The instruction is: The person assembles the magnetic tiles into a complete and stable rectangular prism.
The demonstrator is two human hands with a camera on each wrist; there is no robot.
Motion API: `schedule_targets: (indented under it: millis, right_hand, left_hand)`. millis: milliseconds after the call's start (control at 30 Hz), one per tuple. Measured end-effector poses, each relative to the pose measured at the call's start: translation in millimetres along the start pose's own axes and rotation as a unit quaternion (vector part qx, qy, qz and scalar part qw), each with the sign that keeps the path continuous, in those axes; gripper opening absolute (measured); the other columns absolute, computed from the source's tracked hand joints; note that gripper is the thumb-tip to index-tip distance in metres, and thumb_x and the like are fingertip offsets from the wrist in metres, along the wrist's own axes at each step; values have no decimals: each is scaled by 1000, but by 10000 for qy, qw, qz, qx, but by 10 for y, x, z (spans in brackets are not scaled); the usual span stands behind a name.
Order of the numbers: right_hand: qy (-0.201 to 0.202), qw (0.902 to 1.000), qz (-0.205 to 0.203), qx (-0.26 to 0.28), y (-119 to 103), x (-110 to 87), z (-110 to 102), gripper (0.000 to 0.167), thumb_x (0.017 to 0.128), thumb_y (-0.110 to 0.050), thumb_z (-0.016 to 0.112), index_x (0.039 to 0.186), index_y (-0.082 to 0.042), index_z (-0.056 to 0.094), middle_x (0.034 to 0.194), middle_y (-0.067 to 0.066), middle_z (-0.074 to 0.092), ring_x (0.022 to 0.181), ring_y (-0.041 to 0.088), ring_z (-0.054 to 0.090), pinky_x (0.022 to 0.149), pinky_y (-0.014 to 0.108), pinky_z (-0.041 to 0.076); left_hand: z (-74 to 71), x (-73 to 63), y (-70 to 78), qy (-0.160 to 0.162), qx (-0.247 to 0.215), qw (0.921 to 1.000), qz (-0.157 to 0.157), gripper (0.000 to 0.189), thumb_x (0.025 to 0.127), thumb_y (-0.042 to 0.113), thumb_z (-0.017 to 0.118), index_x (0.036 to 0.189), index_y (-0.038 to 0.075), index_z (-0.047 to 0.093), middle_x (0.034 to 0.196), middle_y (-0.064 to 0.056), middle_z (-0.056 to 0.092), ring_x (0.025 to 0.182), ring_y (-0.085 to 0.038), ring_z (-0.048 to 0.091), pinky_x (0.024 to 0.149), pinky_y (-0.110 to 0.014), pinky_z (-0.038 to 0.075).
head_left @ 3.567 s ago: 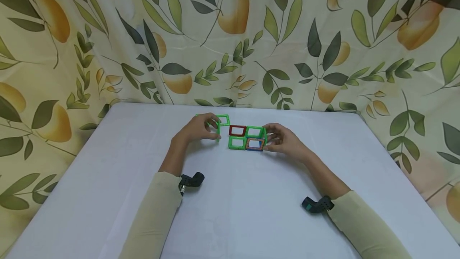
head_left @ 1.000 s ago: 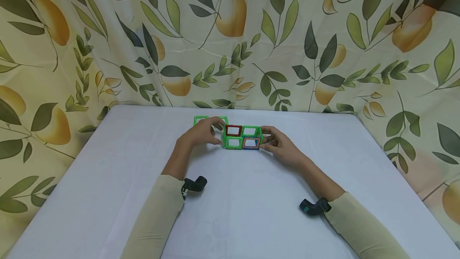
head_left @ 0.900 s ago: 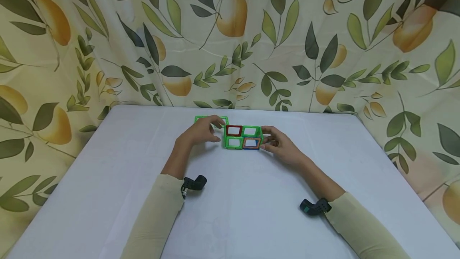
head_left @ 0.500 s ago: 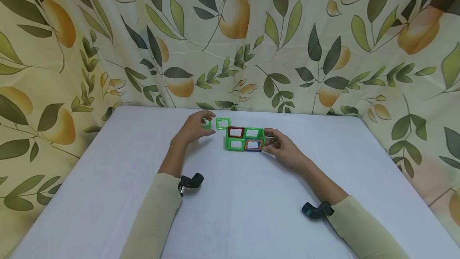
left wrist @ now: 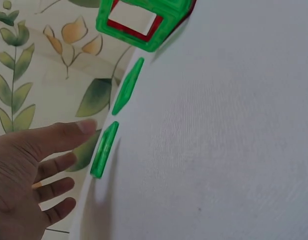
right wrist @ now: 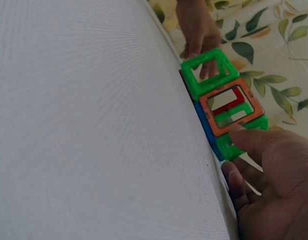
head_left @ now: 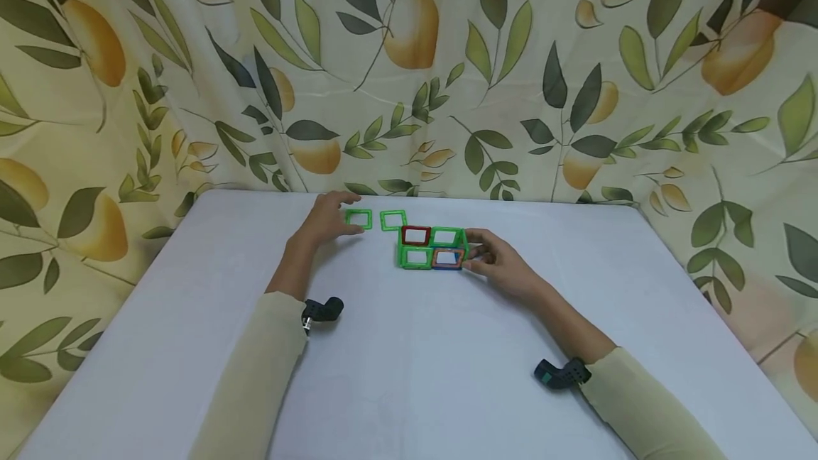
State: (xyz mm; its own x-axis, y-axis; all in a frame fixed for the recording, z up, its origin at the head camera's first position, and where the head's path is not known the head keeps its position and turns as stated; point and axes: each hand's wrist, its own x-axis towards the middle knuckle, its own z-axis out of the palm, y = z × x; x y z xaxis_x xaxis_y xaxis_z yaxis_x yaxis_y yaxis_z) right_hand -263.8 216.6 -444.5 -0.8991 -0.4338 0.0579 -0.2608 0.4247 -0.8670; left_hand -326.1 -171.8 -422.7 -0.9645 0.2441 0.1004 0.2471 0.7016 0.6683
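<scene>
A low box of magnetic tiles point(head_left: 432, 246) stands on the white-covered table. Red, green and orange frames show on it, with blue along its base. My right hand point(head_left: 501, 261) grips its right end, the thumb on the orange tile point(right wrist: 252, 96) in the right wrist view and the other fingers bent behind. Left of the box, a loose green tile point(head_left: 360, 228) lies near the back edge. My left hand point(head_left: 324, 220) is spread beside it, thumb and forefinger apart at its left side. In the left wrist view, the thumb-side finger reaches close to this tile point(left wrist: 105, 150).
A second loose green tile point(head_left: 392, 229) lies between the first one and the box, close to the box's back left corner. The table's back edge runs just behind the tiles point(left wrist: 128, 87). A fruit-and-leaf patterned cloth point(head_left: 409, 126) hangs behind the table.
My left hand first held a green tile upright, which now stands at the box's left end. It let go and moved left and back to the loose tile. My right hand stays at the box.
</scene>
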Motion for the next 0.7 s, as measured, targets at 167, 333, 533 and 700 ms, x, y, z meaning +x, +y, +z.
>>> schedule_targets:
  millis: [167,333,533,700]
  right_hand:
    - [-7,10000,-32,0,-3,1,2,59,101,-6,70,154,-1,44,147,22,54,120,35,57,92,29,46]
    - [-3,10000,-28,-25,7,-19,-5,59,101,-7,70,154,0,44,147,22,54,120,36,57,92,30,45]
    - [41,10000,-49,-17,-11,-33,-6,59,101,-6,70,154,-1,45,147,21,54,119,35,57,90,29,46]
    - [6,9999,-104,-15,-25,-27,9,60,101,-7,70,154,1,43,149,23,52,120,35,58,90,29,47]
  left_hand:
    - [15,34,-56,-177,179,9995,-179,74,83,15,91,147,1,58,146,-20,59,137,-42,45,113,-53,38]
    - [72,35,-100,-286,443,9976,-456,80,81,19,93,150,4,55,147,-18,58,136,-40,44,115,-55,34]
    - [95,8,-116,-169,463,9971,-579,79,86,25,90,153,6,53,154,-17,49,141,-38,38,117,-56,32]
    - [74,4,-135,-213,619,9960,-606,75,90,29,86,154,9,54,154,-17,44,143,-39,36,116,-56,33]
